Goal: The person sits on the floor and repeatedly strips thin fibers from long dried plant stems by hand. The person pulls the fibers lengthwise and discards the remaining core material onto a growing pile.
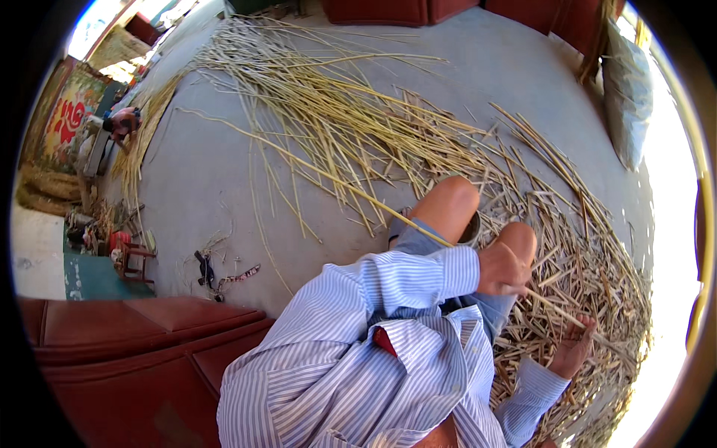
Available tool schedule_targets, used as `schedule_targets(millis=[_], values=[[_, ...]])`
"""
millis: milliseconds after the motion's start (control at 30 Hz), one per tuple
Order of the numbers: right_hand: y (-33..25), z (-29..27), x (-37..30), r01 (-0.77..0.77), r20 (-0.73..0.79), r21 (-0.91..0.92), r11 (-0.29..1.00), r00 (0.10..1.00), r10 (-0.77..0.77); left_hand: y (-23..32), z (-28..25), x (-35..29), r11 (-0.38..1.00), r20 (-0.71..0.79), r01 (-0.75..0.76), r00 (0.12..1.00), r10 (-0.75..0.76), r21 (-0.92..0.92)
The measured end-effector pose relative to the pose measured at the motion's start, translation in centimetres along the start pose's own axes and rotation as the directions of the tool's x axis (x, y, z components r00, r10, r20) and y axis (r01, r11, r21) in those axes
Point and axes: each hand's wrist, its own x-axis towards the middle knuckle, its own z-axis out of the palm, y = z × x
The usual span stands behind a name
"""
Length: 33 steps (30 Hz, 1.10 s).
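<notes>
A long straw-coloured stalk [328,173] runs from the far left, past my bent knees, to my lower right. My left hand [502,270] is closed around it beside my right knee. Nearer the stalk's right end, my right hand [573,348] has its fingers closed on it, low over a heap of short dry stalk pieces [560,280]. Beyond my knees lies a big spread of long yellow-green stalks [321,97], many pointing away to the upper left. Between my knees shows part of a round, dark-rimmed object [470,228], mostly hidden.
A red sofa [134,358] stands at the lower left, with more red seats [381,11] at the back. A pale sack [627,97] leans at the right. Another person [123,123] bends over stalks at the far left, near a small stool [134,261]. Dark straps [205,270] lie on the floor.
</notes>
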Motion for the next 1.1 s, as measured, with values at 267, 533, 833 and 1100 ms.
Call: schedule_targets(millis=[267,533,833,1100], values=[[-8.7,-5.3,4.0,0.16,0.044,0.144,0.977,0.985,-0.168,-1.5,-4.1,1.5,0.968,0.073,0.212,0.976,-0.204,-0.134],[-1.1,4.2,-2.8,0.03,0.17,0.122,0.992,0.984,-0.05,-1.0,-0.8,3.6,0.93,0.165,0.335,0.936,-0.31,-0.152],[-0.2,5.0,-1.6,0.049,-0.109,0.072,0.996,0.993,-0.041,0.4,1.1,3.3,0.952,-0.046,0.002,0.999,0.012,0.305],[-0.5,3.9,-0.5,0.042,-0.158,0.013,0.999,0.987,-0.04,0.8,2.1,4.7,0.839,-0.081,-0.143,0.973,0.217,0.525]])
